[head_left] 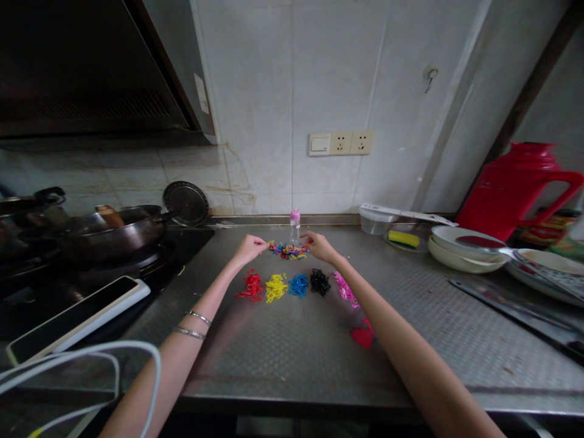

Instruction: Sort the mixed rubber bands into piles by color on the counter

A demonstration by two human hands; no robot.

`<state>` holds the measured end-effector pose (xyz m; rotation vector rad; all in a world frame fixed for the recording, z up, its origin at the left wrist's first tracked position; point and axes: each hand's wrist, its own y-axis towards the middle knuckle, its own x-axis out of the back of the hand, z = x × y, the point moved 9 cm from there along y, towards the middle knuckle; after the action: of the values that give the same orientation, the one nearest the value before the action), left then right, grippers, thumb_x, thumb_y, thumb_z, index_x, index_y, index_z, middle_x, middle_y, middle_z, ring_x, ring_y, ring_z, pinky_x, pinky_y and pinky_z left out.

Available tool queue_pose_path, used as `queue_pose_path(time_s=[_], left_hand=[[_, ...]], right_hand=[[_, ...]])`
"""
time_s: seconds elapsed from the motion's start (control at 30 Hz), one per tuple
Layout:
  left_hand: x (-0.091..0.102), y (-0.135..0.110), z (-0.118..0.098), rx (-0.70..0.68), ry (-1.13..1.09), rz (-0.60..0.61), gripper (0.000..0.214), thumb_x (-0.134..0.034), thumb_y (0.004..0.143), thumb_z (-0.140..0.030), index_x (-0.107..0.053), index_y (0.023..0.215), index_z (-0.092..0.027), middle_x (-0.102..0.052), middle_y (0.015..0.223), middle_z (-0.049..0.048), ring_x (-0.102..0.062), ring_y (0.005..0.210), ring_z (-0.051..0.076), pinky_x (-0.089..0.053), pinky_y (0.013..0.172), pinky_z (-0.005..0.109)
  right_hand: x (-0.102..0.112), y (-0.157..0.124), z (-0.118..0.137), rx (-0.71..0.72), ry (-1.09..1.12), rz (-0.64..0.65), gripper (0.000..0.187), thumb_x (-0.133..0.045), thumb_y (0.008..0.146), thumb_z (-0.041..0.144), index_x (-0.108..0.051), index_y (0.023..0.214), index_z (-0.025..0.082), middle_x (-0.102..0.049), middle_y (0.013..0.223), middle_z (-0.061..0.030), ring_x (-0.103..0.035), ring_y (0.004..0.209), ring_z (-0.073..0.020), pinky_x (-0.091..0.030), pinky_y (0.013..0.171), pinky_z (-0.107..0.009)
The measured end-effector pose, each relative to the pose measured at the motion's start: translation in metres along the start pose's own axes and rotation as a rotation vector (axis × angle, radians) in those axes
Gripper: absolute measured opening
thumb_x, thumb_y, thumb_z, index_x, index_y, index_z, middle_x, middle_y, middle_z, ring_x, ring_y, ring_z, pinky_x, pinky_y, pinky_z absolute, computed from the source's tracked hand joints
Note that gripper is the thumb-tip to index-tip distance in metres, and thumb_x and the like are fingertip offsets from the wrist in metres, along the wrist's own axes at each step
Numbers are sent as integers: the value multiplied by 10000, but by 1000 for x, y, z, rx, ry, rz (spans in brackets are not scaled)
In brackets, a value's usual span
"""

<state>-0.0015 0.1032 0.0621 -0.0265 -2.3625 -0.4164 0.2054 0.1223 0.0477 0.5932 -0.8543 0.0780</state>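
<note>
My left hand [252, 248] is closed in a pinch at the left end of a mixed heap of small coloured pieces [289, 251] that look like rubber bands. What its fingertips hold is too small to name. My right hand [320, 246] has its fingers bent and pressed together at the heap's right end, their contents hidden. Nearer to me, separate piles lie in a row: red [250, 286], yellow [275, 288], blue [298, 285], black [320, 282] and pink [345, 288]. My right forearm partly covers the pink pile and a red flat item [362, 336].
A clear bottle with a pink cap [295, 225] stands behind the heap. On the left are a wok [132, 231], a white device [82, 316] and white cables [157, 365]. Bowls [465, 258], a knife [515, 316] and a red thermos jug [506, 188] are on the right.
</note>
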Motion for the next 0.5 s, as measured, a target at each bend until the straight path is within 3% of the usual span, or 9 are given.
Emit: queue_pose_path(time_s=[0.1, 0.27, 0.37, 0.5], left_hand=[[25, 9, -10, 5, -22, -137, 289, -564, 639, -352, -690, 691, -97, -572, 474, 25, -485, 463, 118, -343, 491, 222], [58, 28, -12, 10, -107, -299, 276, -581, 604, -326, -681, 727, -100, -583, 505, 20, -492, 480, 116, -355, 500, 215], [62, 39, -8, 14, -149, -336, 299, -588, 592, -338, -677, 745, -98, -584, 511, 21, -492, 479, 111, -356, 494, 208], [49, 48, -5, 23, -163, -342, 312, -565, 615, -351, -675, 754, -94, -595, 525, 28, -487, 466, 104, -348, 481, 202]], right_hand=[[-12, -1, 34, 63, 35, 20, 290, -470, 731, 101, -577, 995, 157, -609, 704, -17, -506, 624, -99, -379, 610, -193], [-56, -19, 96, 211, 45, 183, 351, -440, 725, 58, -542, 1041, 169, -610, 717, -15, -520, 634, -104, -380, 600, -195], [-76, -35, 129, 321, 4, 269, 390, -433, 709, 41, -532, 1058, 185, -621, 774, -20, -543, 751, -125, -393, 676, -212], [-89, -52, 155, 402, -90, 323, 352, -422, 746, 92, -524, 1067, 196, -626, 869, -41, -543, 857, -157, -401, 713, -239]])
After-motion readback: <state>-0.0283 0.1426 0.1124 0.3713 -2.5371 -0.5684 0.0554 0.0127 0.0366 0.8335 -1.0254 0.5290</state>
